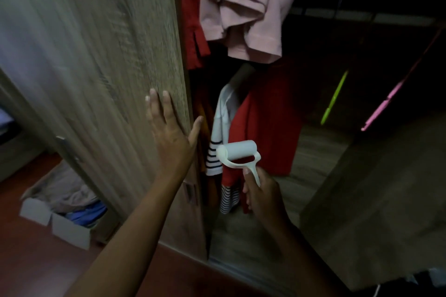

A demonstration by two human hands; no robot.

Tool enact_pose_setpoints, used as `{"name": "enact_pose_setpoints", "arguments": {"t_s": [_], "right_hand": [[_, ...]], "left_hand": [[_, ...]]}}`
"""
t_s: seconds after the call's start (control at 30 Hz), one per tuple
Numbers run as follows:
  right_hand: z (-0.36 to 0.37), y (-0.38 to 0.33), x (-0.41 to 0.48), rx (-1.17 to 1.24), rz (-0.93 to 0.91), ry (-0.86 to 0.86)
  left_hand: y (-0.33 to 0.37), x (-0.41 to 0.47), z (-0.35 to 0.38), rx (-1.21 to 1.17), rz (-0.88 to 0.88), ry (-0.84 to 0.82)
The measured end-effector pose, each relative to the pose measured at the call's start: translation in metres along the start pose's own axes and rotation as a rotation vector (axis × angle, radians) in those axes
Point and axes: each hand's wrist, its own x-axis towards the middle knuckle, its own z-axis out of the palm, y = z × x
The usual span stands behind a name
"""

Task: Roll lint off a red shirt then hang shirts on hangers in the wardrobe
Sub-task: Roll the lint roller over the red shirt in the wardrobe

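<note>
The person stands close before the wardrobe [362, 188]. The left hand [171, 132] lies flat on the wooden door [108, 75], near its edge. Its fingers [166, 103] are straight and a little spread, and the thumb reaches to the edge of the door. This hand holds nothing.

The right hand [261, 196] is lower, in front of the open part of the wardrobe. It is curled around the thin handle of a white lint roller [239, 152] and holds it upward, with the thumb on the handle. The roll is on top, lying across, just in front of the hanging clothes. I cannot tell if it touches them.

The red shirt [268, 123] hangs inside the wardrobe, directly behind the roller. A white shirt with dark stripes [216, 149] hangs at its left side, touching it. Higher up hangs a pink shirt [243, 12], and beside it, next to the door, another red garment [193, 21].

To the right, in the dark part of the wardrobe, are a green hanger [335, 96] and a pink hanger [386, 101], both without clothes.

On the reddish floor [36, 263], left of the door, stands an open cardboard box [70, 232] with folded clothes inside
</note>
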Motion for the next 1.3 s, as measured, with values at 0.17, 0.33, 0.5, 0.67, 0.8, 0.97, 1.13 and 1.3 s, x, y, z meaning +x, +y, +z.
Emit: {"name": "enact_pose_setpoints", "arguments": {"t_s": [0.17, 0.33, 0.5, 0.67, 0.8, 0.97, 1.13, 1.3], "right_hand": [[0.023, -0.005, 0.013, -0.033, -0.049, 0.046], [0.041, -0.015, 0.015, -0.003, -0.098, 0.067], [0.048, -0.022, 0.015, 0.024, -0.090, 0.079], [0.039, -0.018, 0.011, 0.082, -0.092, 0.143], [0.026, -0.015, 0.006, 0.170, -0.065, 0.277], [-0.004, -0.013, 0.013, 0.092, -0.090, 0.359], [-0.032, -0.007, 0.033, 0.044, -0.076, 0.369], [-0.042, -0.010, 0.063, 0.091, -0.087, 0.253]], "left_hand": [[-0.027, 0.012, -0.003, -0.013, 0.007, 0.009], [-0.032, 0.014, 0.000, 0.026, 0.023, 0.020], [-0.030, 0.013, 0.001, 0.035, 0.015, 0.029], [-0.022, 0.013, -0.007, 0.035, -0.021, 0.007], [0.016, 0.019, -0.018, -0.092, 0.064, 0.113], [0.070, 0.018, 0.000, -0.341, 0.185, -0.108], [0.067, 0.001, 0.055, -0.204, -0.129, -0.649], [0.061, -0.008, 0.076, -0.370, -0.299, -0.700]]}}
